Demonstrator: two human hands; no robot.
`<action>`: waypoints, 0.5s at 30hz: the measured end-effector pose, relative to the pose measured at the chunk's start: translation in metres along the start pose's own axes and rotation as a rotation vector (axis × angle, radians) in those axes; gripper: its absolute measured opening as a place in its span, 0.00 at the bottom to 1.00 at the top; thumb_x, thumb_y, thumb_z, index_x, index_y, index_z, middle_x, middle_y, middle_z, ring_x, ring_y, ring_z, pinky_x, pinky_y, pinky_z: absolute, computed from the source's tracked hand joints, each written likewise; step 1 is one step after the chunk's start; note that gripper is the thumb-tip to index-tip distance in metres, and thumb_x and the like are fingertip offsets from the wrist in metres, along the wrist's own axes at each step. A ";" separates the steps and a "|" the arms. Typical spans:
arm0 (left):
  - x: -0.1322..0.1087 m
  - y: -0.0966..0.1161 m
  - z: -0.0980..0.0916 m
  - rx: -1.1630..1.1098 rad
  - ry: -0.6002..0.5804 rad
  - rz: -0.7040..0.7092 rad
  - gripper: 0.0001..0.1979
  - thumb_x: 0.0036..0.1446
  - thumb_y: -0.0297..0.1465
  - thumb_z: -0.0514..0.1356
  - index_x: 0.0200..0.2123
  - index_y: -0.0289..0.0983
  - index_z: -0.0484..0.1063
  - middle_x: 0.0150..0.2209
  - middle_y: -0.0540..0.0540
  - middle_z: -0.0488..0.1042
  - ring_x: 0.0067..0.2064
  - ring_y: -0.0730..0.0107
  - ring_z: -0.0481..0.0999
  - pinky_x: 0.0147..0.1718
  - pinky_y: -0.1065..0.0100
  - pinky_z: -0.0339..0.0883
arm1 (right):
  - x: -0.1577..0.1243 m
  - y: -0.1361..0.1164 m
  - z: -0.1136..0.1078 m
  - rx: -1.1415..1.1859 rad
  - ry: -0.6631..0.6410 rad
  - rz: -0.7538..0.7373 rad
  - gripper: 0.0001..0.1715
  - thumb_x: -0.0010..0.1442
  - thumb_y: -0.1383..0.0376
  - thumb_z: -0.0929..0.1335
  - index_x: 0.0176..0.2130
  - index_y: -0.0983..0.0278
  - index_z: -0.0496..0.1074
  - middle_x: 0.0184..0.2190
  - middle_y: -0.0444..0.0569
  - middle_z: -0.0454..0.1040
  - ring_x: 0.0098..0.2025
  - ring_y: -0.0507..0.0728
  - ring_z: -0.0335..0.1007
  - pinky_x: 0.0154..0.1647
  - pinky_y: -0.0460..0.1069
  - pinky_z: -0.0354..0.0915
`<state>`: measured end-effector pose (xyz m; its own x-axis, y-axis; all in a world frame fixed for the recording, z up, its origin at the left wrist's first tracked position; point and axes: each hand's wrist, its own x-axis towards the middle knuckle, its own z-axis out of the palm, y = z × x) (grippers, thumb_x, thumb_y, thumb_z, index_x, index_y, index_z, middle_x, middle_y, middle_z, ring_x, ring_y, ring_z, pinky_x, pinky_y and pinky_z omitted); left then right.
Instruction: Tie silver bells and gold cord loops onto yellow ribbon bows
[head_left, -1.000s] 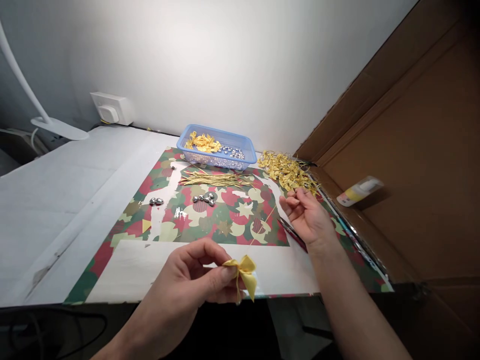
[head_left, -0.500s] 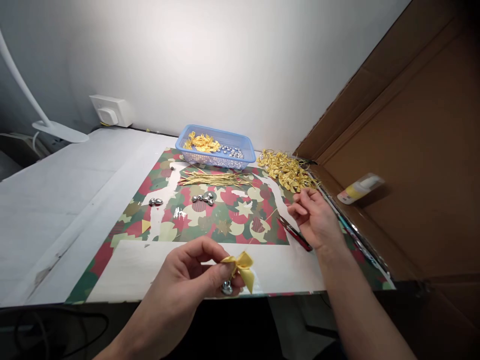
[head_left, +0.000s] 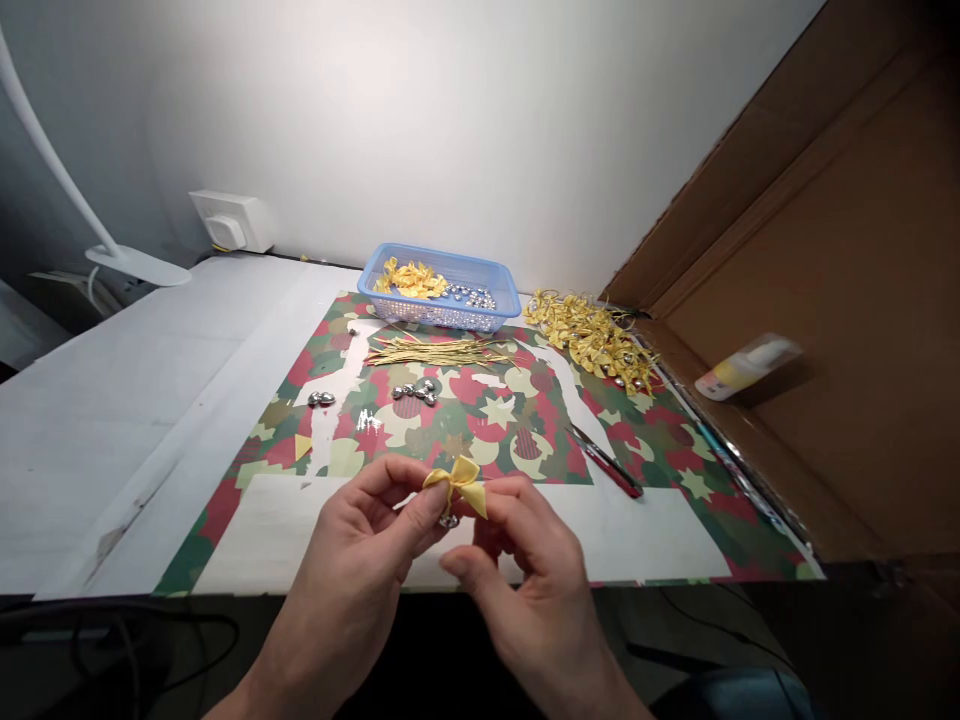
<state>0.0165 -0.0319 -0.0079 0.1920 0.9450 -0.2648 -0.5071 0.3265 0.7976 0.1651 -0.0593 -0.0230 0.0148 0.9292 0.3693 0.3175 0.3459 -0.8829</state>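
My left hand (head_left: 360, 560) pinches a yellow ribbon bow (head_left: 461, 480) between thumb and fingers near the table's front edge. A small silver bell-like piece (head_left: 448, 521) hangs just under the bow. My right hand (head_left: 532, 575) is beside the bow, its fingers curled with the thumb apart from them; the index finger is at the bow's right side, and nothing is seen gripped in it. Behind the hands, several silver pieces (head_left: 415, 392) and a bundle of gold ties (head_left: 439, 351) lie on the patterned sheet (head_left: 480, 440).
A blue basket (head_left: 442, 262) at the back holds yellow bows and silver pieces. Right of it is a pile of yellow bows (head_left: 592, 335). Red-handled scissors (head_left: 611, 467) lie at the right. A bottle (head_left: 746, 367) is against the cardboard (head_left: 840, 300). A lamp base (head_left: 139, 264) stands left.
My right hand has moved left and down from beside the scissors to the bow. My left hand has raised the bow slightly and moved it left. The view has shifted a little.
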 end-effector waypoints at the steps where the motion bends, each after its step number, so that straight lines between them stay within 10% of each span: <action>1: 0.000 0.000 0.001 -0.008 0.004 0.000 0.09 0.54 0.32 0.75 0.32 0.39 0.78 0.31 0.50 0.85 0.35 0.71 0.83 0.36 0.76 0.78 | -0.003 0.000 0.006 -0.038 0.031 -0.038 0.06 0.61 0.72 0.71 0.40 0.63 0.76 0.35 0.46 0.70 0.30 0.51 0.67 0.30 0.45 0.68; 15: 0.003 -0.006 -0.007 0.102 0.061 0.065 0.09 0.55 0.33 0.75 0.31 0.38 0.78 0.30 0.51 0.84 0.34 0.72 0.81 0.37 0.76 0.76 | -0.012 -0.006 0.002 -0.145 -0.010 -0.154 0.07 0.64 0.75 0.66 0.38 0.65 0.73 0.34 0.48 0.69 0.29 0.50 0.66 0.28 0.44 0.67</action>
<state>0.0138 -0.0312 -0.0170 0.1088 0.9644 -0.2411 -0.4282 0.2644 0.8641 0.1614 -0.0721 -0.0224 -0.0537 0.8681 0.4934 0.4484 0.4624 -0.7649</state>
